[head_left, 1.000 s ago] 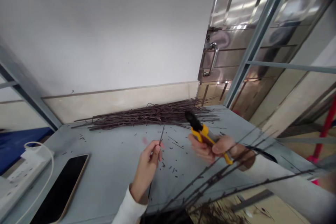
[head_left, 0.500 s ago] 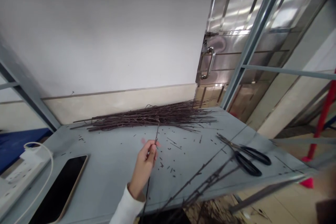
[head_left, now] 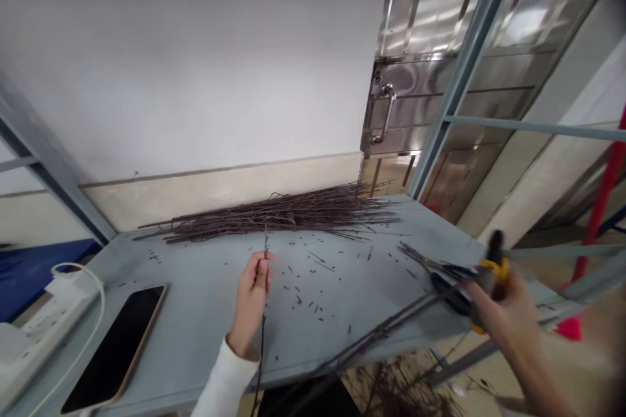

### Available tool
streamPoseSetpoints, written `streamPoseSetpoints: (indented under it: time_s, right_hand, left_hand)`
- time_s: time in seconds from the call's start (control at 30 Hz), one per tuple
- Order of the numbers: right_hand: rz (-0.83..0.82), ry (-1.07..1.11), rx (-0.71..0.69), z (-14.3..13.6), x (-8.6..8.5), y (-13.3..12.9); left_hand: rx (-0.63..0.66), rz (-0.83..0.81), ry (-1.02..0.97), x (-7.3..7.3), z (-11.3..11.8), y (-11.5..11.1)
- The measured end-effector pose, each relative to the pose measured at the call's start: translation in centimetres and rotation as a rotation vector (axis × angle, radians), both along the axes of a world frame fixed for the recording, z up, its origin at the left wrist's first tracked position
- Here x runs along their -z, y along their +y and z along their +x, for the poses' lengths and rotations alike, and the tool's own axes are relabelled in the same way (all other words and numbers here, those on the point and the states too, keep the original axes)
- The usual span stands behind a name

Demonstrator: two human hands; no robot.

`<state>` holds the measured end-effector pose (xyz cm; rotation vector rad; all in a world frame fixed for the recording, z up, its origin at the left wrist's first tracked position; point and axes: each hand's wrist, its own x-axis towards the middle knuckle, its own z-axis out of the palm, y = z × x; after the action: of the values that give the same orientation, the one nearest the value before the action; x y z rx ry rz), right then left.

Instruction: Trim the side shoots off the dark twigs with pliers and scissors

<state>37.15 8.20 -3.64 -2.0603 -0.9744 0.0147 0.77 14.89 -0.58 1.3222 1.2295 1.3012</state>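
"Twig (head_left: 263,336), thin and dark: where does it stand?"

"Near left of centre, roughly upright. The left hand (head_left: 250,300) has its grip clenched on it, thumb against fingers. The tip rises toward the far side; the lower length runs down past the near edge of the surface (head_left: 195,332)."

"And the right hand (head_left: 511,317)?"

"It appears at the near right, blurred. Its grip is wrapped around a yellow-and-black hand tool (head_left: 495,266), dark end uppermost. Whether the tool's ends are parted cannot be told."

"What lies between the hands?"

"Long dark stems (head_left: 376,333) slant from the near middle toward the right hand; blur hides whether its grip also takes them in. Small dark fragments (head_left: 299,300) are scattered over the surface, mostly right of the left hand."

"And the surroundings?"

"At the far side, a bundle of twigs (head_left: 278,214) lies left to right, just before the wall (head_left: 195,78). At the right, scissors (head_left: 435,265) point far left, their handles partly hidden by the stems. At the near left, a phone (head_left: 117,348) lies beside a white power strip (head_left: 46,326)."
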Motion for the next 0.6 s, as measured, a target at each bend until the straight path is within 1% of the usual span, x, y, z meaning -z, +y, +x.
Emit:
streamPoseSetpoints:
  time_s: [0.07, 0.17, 0.23, 0.37, 0.43, 0.47, 0.53, 0.6]
  right_hand:
    - [0.004, 0.040, -0.067, -0.6, -0.9, 1.8]
    - [-0.028, 0.015, -0.157, -0.8, -2.5, 2.7]
    - [-0.040, -0.025, -0.146, -0.4, -3.5, 2.8]
    - [-0.064, -0.068, -0.080, 1.2, -4.8, 2.9]
    - [-0.106, -0.058, -0.035, 2.3, -5.0, 2.7]
    - [-0.129, -0.059, -0.004, 3.0, -4.9, 2.5]
    - [-0.180, -0.087, 0.078, 4.6, -4.5, 1.9]
    - [-0.222, -0.181, 0.125, 6.4, -3.5, 1.1]
  left_hand:
    - [-0.014, 0.011, 0.036, 0.0, -0.3, 0.0]
    - [-0.036, 0.056, 0.141, 0.0, -0.8, -0.1]
    - [-0.037, 0.090, 0.266, -0.3, -0.8, -0.5]
    - [0.003, 0.114, 0.632, -0.7, 0.1, -1.1]
    - [-0.013, 0.111, 0.793, -0.6, 0.7, -1.1]
    - [-0.045, 0.107, 0.858, -0.4, 0.9, -0.9]
    - [-0.149, 0.083, 0.961, 0.0, 0.8, -0.4]
    - [-0.262, 0.052, 1.039, 0.5, 0.3, 0.2]
